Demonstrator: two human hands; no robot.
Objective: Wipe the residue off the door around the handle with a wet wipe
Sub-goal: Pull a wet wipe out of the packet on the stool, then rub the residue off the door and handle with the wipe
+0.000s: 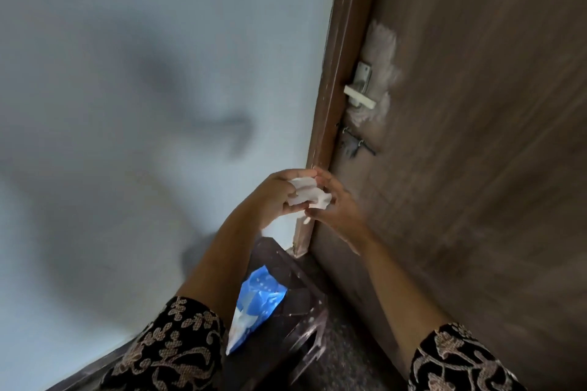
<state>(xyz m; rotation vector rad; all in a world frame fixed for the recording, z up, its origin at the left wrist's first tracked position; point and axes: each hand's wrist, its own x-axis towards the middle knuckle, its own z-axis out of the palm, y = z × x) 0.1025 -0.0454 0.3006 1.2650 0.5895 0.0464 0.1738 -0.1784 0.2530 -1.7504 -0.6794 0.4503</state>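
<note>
Brown door [476,105] is carrying whitish residue [382,41] just above and below the handle [359,96]. Well below the handle, your left hand [279,197] and right hand [336,203] are both pinching the wipe [306,194]. Judgement: you are likely folding it; a flat pad wipes best.

Wet wipe [307,194] half hidden in the left hand [275,197] (blue pack [259,297] partly behind that forearm [219,260])

My wet wipe [306,194] looks like soft, crumpled cloth. At right, the door [476,105] is matt brown wood grain, its residue [382,38] chalky white around a smooth pale handle [360,95]. The packet [257,301] is glossy blue plastic.
</note>
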